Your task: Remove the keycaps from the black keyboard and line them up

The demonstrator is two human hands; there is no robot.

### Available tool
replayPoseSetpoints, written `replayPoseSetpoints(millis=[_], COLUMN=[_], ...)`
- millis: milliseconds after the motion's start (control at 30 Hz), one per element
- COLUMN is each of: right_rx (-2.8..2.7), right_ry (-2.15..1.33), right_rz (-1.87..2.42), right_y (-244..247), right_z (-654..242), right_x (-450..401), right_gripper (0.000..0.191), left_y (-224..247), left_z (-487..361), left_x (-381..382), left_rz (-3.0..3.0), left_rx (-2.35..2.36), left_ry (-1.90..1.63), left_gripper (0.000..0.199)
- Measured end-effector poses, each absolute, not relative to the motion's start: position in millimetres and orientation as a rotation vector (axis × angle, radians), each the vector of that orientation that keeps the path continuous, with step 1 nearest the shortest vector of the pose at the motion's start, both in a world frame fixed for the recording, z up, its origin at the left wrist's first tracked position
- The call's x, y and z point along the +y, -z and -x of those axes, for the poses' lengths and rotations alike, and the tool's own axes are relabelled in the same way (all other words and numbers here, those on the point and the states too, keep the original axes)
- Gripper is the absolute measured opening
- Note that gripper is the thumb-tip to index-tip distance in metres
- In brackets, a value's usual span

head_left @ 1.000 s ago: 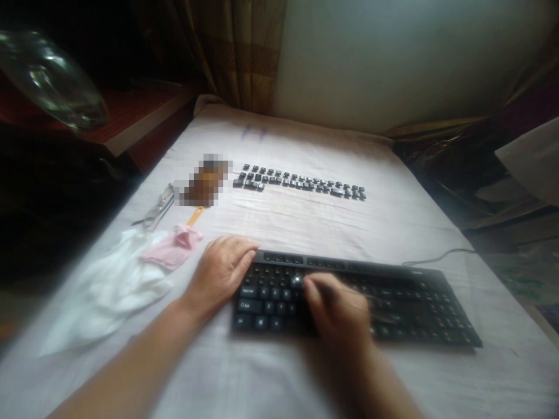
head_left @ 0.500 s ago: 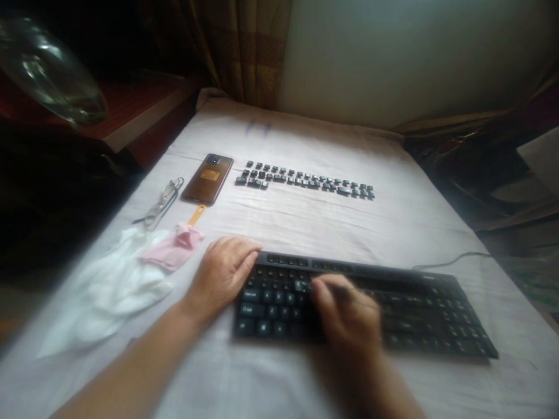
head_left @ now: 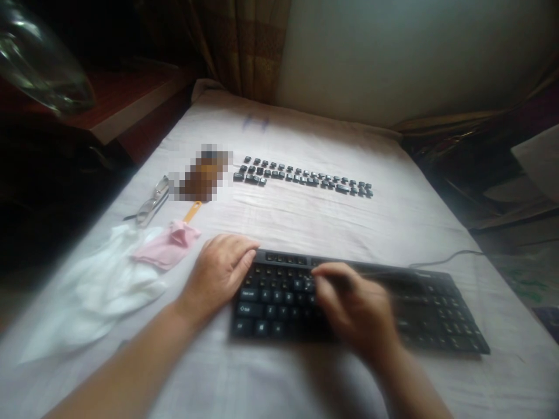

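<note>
A black keyboard (head_left: 279, 311) lies on the pale cloth, with keycaps off its upper rows and lettered keys in place at the lower left. My left hand (head_left: 225, 265) grips the keyboard's upper left corner, fingers together and thumb along its side. Over the middle of the upper letter rows, my right hand (head_left: 356, 302) is closed in a pinch. A dark thing shows between its fingers, too blurred to name. Just left of its fingertips, a keycap (head_left: 298, 285) sits on an upper letter row. Loose black keycaps (head_left: 301, 177) lie in rows beyond the keyboard.
A pixelated brown phone (head_left: 203, 177) lies at the left, near glasses (head_left: 151, 203), a yellow strip (head_left: 193, 212), a pink cloth (head_left: 168, 247) and a white cloth (head_left: 100, 291). The keyboard's cable (head_left: 449, 256) runs right. A glass vessel (head_left: 43, 58) stands by a red-brown table (head_left: 131, 99).
My right hand has shifted a little to the right along the keyboard, uncovering more of the upper letter row. The left hand keeps its hold on the corner. The whole view has shifted slightly.
</note>
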State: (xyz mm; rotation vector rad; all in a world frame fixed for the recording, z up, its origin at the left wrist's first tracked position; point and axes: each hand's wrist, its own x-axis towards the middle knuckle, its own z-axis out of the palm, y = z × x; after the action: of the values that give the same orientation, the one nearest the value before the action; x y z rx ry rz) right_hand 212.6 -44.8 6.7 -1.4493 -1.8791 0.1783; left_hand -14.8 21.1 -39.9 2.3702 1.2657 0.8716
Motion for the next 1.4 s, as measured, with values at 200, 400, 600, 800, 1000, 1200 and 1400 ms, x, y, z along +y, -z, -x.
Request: replayPoseSetpoints(millis=[200,400,600,800,1000,1200,1400], right_rx=[-1.677,-1.588,-1.570,-1.685,-1.785,-1.769,-1.759], right_ry=[-0.283,-0.394,-0.504,-0.539,-0.395,-0.231,-0.211], right_rz=[1.535,1.640,1.727,1.749,1.675,1.610,1.551], right_y=[2.7,15.6,10.1,6.8,4.3,18.3,24.4], right_z=[-210.1,-200.6,-198.5,-202.0,-199.3,-200.5,-200.7], right_x=[-50.7,-50.1,-46.9,-47.2,-44.9,-49.9,-52.5], right_gripper=[0.010,0.014,0.017,0.020,0.022,0.021,0.019], left_y=[39.4,38.2,37.9,37.6,37.4,38.5,38.6], left_z=[14.9,15.1,14.2,14.3,14.5,15.3,15.5], left_x=[20.6,20.2,20.5,19.5,20.6,20.4,19.8], left_rz=[-2.362,-2.364,-2.360,-2.345,-2.349,-2.350,-2.344], left_rx=[1.265,1.275,1.275,1.286,1.278,1.284,1.295], left_ry=[-0.876,-0.866,-0.863,-0.850,-0.849,-0.843,-0.839], left_gripper=[0.025,0.025,0.025,0.025,0.024,0.025,0.026])
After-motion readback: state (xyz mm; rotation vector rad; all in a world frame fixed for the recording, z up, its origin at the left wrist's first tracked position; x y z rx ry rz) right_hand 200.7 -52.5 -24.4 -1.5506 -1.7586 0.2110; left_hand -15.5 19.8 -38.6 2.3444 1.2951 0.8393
